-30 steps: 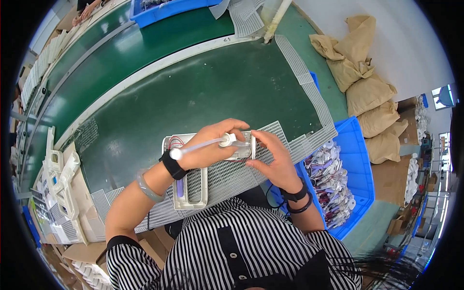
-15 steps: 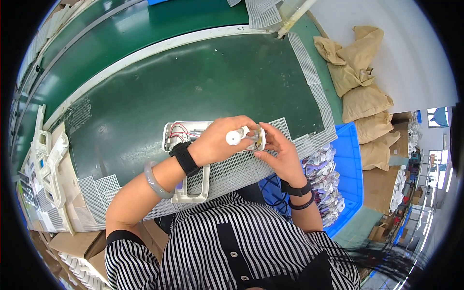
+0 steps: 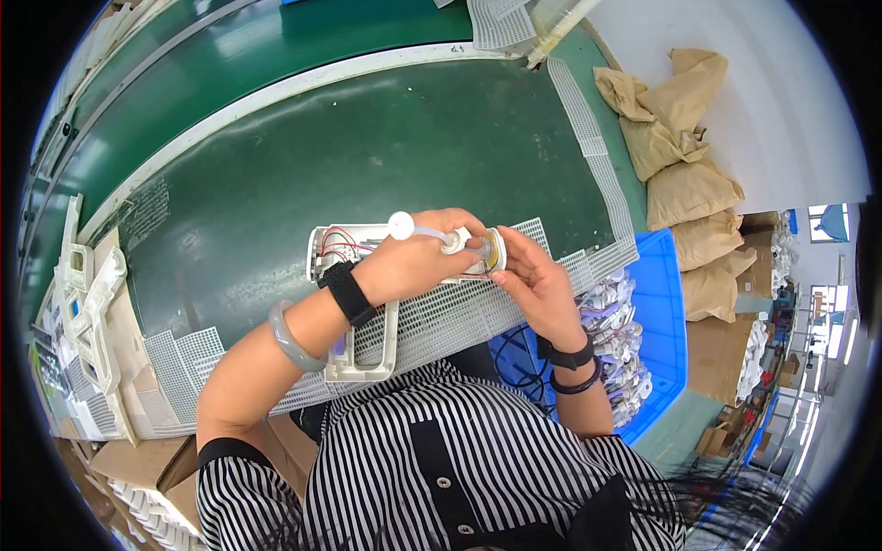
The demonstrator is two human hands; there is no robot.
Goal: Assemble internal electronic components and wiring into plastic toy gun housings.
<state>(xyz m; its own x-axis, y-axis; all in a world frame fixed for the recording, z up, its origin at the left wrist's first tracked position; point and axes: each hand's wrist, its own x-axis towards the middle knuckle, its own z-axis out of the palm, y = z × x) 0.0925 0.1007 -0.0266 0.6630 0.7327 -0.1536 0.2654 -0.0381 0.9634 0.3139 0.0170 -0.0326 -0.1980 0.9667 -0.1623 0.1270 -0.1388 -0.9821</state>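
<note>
Over the near edge of the green work table, both hands hold a small clear cylindrical part with white ends (image 3: 497,250). My left hand (image 3: 413,262) is closed around its left side, thumb and fingers gripping it. A white round cap on a pale tube (image 3: 401,226) sticks up above that hand. My right hand (image 3: 544,289) grips the part's white round end between fingers and thumb. Beneath my left wrist lies a white plastic housing (image 3: 389,354) with a loop-shaped handle. Red wires (image 3: 338,241) show inside it; my left hand and wrist hide its middle.
A blue bin (image 3: 669,321) full of white and purple parts stands at the right. Large white plastic frames (image 3: 92,340) lie at the left. Tan sacks (image 3: 694,193) are piled at the far right. White perforated matting (image 3: 432,326) runs along the table's near edge.
The white round cap has swung left and up, away from the clear part, and its tube now shows. My left hand has turned slightly; my right hand stays at the white end.
</note>
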